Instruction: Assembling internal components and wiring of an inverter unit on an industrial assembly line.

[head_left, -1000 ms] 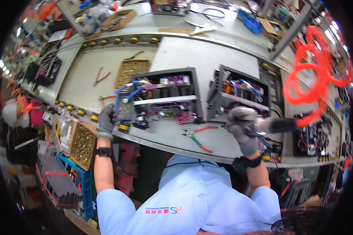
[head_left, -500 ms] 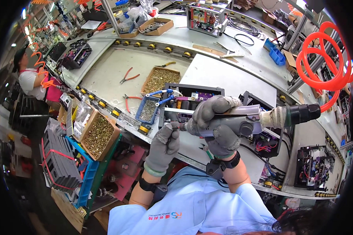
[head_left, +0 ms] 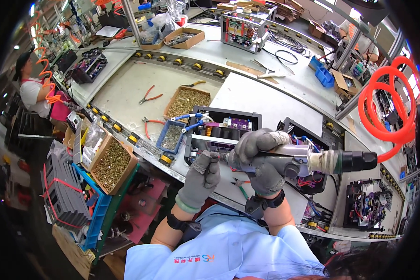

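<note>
My right hand (head_left: 261, 156), in a grey glove, is wrapped round a grey air screwdriver (head_left: 291, 159) lying nearly level, its black hose end to the right. At its left-hand tip, my gloved left hand (head_left: 199, 182) is closed in a pinch; what its fingertips hold is too small to make out. Just beyond both hands stands an open black chassis (head_left: 235, 112) with a purple circuit board (head_left: 238, 123) and blue-sleeved cables (head_left: 191, 121) reaching over its left side. My right hand and the tool hide part of it. A second black chassis (head_left: 315, 179) sits partly behind the tool.
Left of the chassis are a blue bin of small parts (head_left: 165, 148), a carton of brass-coloured hardware (head_left: 169, 112) and red-handled pliers (head_left: 149, 95). Another hardware carton (head_left: 134, 163) stands at lower left. A red coiled hose (head_left: 366, 112) hangs at right. A co-worker (head_left: 32, 93) sits far left.
The screwdriver's hose end has dropped, and my right hand has come slightly nearer to me. My left hand stays pinched by the tip, shifted slightly right and nearer.
</note>
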`<control>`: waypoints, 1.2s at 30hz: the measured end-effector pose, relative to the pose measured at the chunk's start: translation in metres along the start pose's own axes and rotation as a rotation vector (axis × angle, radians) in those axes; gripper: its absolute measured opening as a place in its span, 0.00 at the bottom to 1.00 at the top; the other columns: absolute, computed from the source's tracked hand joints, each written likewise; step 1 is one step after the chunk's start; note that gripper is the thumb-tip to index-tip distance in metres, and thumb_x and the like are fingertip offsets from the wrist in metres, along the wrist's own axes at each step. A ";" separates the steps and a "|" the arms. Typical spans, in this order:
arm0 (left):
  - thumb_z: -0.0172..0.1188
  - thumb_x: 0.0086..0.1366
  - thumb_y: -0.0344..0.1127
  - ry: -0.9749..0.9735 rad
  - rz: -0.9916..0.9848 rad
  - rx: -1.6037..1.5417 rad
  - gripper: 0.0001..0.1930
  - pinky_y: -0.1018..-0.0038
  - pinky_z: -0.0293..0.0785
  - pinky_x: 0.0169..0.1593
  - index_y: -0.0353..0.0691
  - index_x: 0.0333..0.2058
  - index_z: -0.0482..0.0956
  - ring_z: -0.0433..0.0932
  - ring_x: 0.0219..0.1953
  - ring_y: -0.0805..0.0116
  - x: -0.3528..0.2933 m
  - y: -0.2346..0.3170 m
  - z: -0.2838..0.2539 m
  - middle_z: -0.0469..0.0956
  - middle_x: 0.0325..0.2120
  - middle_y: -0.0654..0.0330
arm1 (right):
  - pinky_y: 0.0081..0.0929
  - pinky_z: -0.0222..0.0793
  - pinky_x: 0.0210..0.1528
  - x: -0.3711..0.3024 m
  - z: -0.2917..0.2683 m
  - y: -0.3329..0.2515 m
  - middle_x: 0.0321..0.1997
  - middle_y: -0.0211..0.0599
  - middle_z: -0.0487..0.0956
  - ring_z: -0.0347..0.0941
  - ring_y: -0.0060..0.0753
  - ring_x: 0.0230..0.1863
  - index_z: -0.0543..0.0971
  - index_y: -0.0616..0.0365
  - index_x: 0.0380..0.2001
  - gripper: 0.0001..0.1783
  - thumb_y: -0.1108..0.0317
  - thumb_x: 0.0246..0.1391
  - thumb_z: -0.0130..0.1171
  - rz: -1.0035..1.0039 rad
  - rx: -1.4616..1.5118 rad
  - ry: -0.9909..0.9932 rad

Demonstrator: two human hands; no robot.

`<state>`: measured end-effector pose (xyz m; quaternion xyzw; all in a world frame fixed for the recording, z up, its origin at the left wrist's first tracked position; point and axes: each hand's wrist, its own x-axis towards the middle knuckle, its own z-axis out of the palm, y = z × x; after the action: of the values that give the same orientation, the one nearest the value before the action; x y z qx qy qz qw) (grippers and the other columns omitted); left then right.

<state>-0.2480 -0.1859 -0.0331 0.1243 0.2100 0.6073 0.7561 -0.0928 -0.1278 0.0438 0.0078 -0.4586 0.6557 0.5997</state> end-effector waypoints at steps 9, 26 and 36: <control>0.51 0.74 0.47 0.001 0.048 0.033 0.15 0.82 0.55 0.18 0.43 0.40 0.78 0.59 0.15 0.81 0.002 -0.014 -0.004 0.70 0.21 0.69 | 0.29 0.70 0.26 0.009 -0.003 -0.002 0.29 0.39 0.75 0.70 0.30 0.27 0.77 0.58 0.43 0.22 0.61 0.50 0.73 -0.122 -0.083 -0.198; 0.67 0.60 0.45 0.153 0.150 1.737 0.26 0.71 0.75 0.47 0.47 0.56 0.77 0.80 0.39 0.66 0.033 0.119 -0.036 0.82 0.37 0.57 | 0.19 0.71 0.28 0.079 0.012 0.046 0.40 0.34 0.77 0.74 0.21 0.30 0.72 0.55 0.53 0.24 0.75 0.52 0.65 0.237 0.016 0.043; 0.72 0.57 0.45 -0.256 -0.326 1.781 0.30 0.67 0.70 0.57 0.45 0.56 0.76 0.76 0.52 0.65 0.082 0.157 -0.027 0.80 0.47 0.57 | 0.20 0.74 0.35 0.101 0.007 0.102 0.38 0.31 0.79 0.75 0.20 0.34 0.76 0.58 0.46 0.20 0.74 0.47 0.66 0.215 -0.320 -0.010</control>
<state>-0.3821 -0.0718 -0.0012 0.6967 0.5306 0.0880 0.4747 -0.2058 -0.0391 0.0440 -0.1333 -0.5580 0.6348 0.5175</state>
